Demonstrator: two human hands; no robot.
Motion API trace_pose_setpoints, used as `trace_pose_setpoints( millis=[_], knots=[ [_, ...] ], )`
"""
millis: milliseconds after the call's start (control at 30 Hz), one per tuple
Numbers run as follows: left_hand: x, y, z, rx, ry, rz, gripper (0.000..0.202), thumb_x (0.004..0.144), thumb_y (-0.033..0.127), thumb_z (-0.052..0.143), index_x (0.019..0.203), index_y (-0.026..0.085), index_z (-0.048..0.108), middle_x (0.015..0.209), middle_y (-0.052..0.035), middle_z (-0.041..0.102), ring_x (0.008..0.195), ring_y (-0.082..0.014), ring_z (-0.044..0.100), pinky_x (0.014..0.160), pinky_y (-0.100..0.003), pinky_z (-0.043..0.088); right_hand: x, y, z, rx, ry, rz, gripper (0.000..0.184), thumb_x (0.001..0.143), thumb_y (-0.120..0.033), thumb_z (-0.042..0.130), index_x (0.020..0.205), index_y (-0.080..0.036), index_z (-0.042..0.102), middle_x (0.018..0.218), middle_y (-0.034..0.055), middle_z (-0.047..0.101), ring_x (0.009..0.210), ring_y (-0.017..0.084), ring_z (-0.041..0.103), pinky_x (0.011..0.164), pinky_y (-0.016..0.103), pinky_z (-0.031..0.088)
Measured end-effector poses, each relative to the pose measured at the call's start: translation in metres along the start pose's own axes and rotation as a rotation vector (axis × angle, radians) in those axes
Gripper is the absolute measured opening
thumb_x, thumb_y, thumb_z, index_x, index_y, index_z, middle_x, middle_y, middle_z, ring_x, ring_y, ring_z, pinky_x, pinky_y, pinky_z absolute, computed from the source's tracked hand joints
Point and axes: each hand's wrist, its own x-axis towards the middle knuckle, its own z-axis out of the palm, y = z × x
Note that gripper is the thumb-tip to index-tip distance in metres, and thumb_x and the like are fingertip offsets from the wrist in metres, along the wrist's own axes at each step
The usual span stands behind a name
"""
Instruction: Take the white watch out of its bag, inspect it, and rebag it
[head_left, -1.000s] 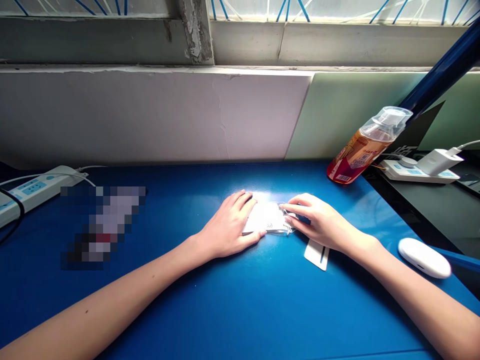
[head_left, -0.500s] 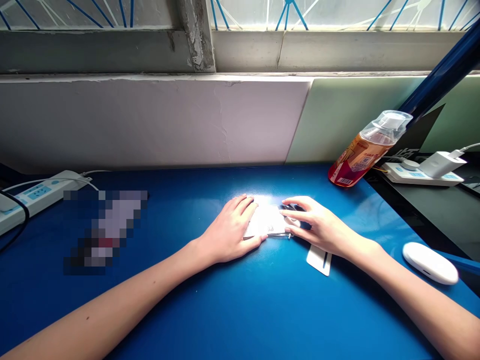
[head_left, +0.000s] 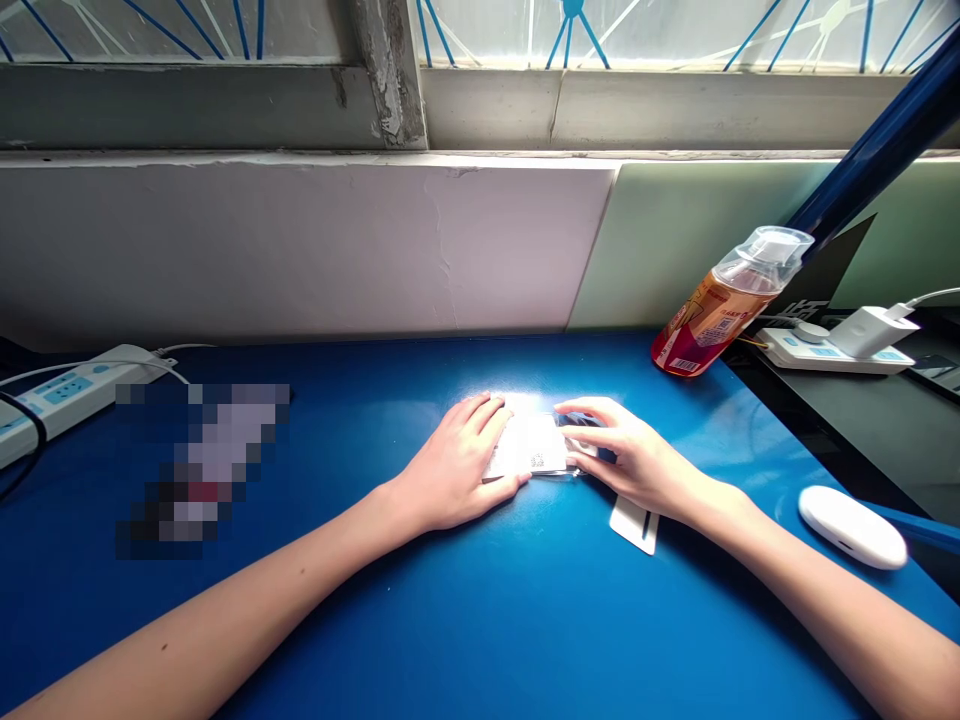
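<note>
A small clear plastic packet with a white card or label [head_left: 538,445] in it, bearing a QR-like code, lies flat on the blue tabletop [head_left: 450,620]. Across its left part rests my left hand [head_left: 469,460], fingers stretched out and thumb along the near edge. My right hand [head_left: 626,455] is at the packet's right end, its fingers spread and slightly bent, their tips by the label's edge. Something pale and dark under these fingers is mostly hidden. Partly beneath my right hand lies a white card with a dark slot [head_left: 635,525].
A tilted orange-red spray bottle [head_left: 712,310] is at the back right. A white oval case [head_left: 853,527] lies right of my right forearm. Power strips stand on the left [head_left: 71,395] and right [head_left: 817,350], with cables. A blurred-out object [head_left: 232,440] lies on the left.
The whole view has shifted slightly. Both hands keep nearly the same pose at the packet; the right fingertips sit a touch closer to its label.
</note>
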Motion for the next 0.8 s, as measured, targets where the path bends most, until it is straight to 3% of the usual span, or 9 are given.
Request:
trace_pose_setpoints(
  millis=[233, 433, 667, 800],
  knots=[
    [0.001, 0.002, 0.000, 0.008, -0.041, -0.043, 0.066, 0.093, 0.054, 0.054, 0.137, 0.005, 0.052, 0.148, -0.0225, 0.049, 0.140, -0.0382, 0.041, 0.117, -0.053, 0.033, 0.005, -0.002, -0.011, -0.102, -0.039, -0.061, 0.015, 0.096, -0.026, 0.058, 0.102, -0.018, 0.069, 0.126, 0.0158, 0.067, 0.117, 0.031, 0.062, 0.095, 0.049, 0.056],
    [0.001, 0.001, 0.000, 0.003, -0.007, -0.012, 0.063, 0.092, 0.053, 0.055, 0.135, 0.006, 0.053, 0.146, -0.0220, 0.051, 0.139, -0.0373, 0.043, 0.116, -0.053, 0.035, 0.006, 0.003, -0.023, -0.096, -0.086, -0.064, 0.018, 0.097, -0.026, 0.057, 0.108, -0.018, 0.068, 0.125, 0.0150, 0.067, 0.121, 0.030, 0.059, 0.099, 0.048, 0.055],
    [0.000, 0.001, 0.001, -0.020, -0.015, -0.031, 0.065, 0.092, 0.053, 0.055, 0.138, 0.007, 0.051, 0.147, -0.0232, 0.049, 0.140, -0.0388, 0.041, 0.117, -0.056, 0.034, 0.002, 0.002, -0.014, -0.023, -0.093, 0.048, 0.034, 0.090, -0.037, 0.067, 0.119, -0.019, 0.066, 0.135, 0.0176, 0.061, 0.123, 0.031, 0.060, 0.099, 0.049, 0.055],
    [-0.001, 0.001, 0.002, -0.013, -0.027, -0.033, 0.066, 0.093, 0.053, 0.053, 0.140, 0.007, 0.049, 0.149, -0.0224, 0.048, 0.142, -0.0387, 0.039, 0.117, -0.056, 0.033, 0.001, 0.002, -0.006, -0.023, -0.046, 0.046, 0.026, 0.090, -0.031, 0.067, 0.115, -0.021, 0.067, 0.131, 0.0160, 0.064, 0.121, 0.031, 0.062, 0.097, 0.050, 0.056]
  ],
)
